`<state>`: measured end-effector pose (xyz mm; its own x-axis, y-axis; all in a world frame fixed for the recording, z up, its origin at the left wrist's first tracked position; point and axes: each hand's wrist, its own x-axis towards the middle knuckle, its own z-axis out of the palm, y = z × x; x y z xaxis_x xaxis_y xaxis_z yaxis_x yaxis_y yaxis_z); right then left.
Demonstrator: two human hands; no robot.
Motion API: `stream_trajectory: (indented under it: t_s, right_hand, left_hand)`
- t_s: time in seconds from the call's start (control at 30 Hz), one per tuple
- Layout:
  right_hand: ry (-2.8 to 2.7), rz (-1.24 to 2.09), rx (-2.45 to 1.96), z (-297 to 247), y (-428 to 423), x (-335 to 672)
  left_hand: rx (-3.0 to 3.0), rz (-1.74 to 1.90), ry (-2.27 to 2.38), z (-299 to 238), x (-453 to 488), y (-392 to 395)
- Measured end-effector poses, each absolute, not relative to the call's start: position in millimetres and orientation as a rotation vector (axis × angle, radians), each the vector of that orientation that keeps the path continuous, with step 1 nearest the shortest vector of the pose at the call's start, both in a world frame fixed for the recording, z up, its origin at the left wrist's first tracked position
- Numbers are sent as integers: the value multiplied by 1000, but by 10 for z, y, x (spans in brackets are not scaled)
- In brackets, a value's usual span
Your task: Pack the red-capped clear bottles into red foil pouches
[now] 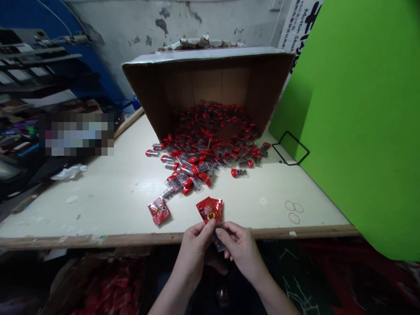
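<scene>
At the table's front edge my hands meet, both closed. My left hand point(195, 245) pinches small red printed packets point(210, 209), at least two overlapping, thumb on their lower edge. My right hand point(241, 247) has its thumb and fingers on a small clear plastic tube point(219, 243) with dark bits inside. The tube points down between the hands, and its upper end is hidden behind thumbs and packets. To the left, another red packet point(158, 211) lies flat. Beyond the hands spreads a heap of clear tubes with red caps point(197, 168), filled with dark balls.
A cardboard box point(210, 54) lies on its side, the heap spilling from its mouth onto the white table point(111, 188). On the right stand a green panel point(354, 109) and a black wire frame point(291, 148). Rubber bands point(294, 218) lie near the right front.
</scene>
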<state>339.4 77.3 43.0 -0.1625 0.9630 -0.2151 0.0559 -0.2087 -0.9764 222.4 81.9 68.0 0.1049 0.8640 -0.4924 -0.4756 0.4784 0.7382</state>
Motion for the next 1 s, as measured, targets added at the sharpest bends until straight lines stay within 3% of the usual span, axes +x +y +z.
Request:
stream_trajectory:
  t_s: [0.17, 0.4, 0.67, 0.8, 1.0]
  right_hand:
    - [-1225, 1583, -1228, 360, 776, 3463]
    - [-1480, 1297, -1038, 337, 701, 3641]
    - [-1566, 1242, -976, 313, 704, 3661]
    - [-1511, 1395, -982, 381, 687, 3677]
    - [-976, 1712, -903, 437, 570, 3581]
  left_hand:
    - [391, 1087, 998, 690, 2148, 895]
    - [336, 986, 954, 662, 2134, 849]
    - [380, 988, 988, 661, 2139, 730]
    - [372, 956, 975, 701, 2128, 738]
    - [297, 1068, 970, 736, 2182, 762]
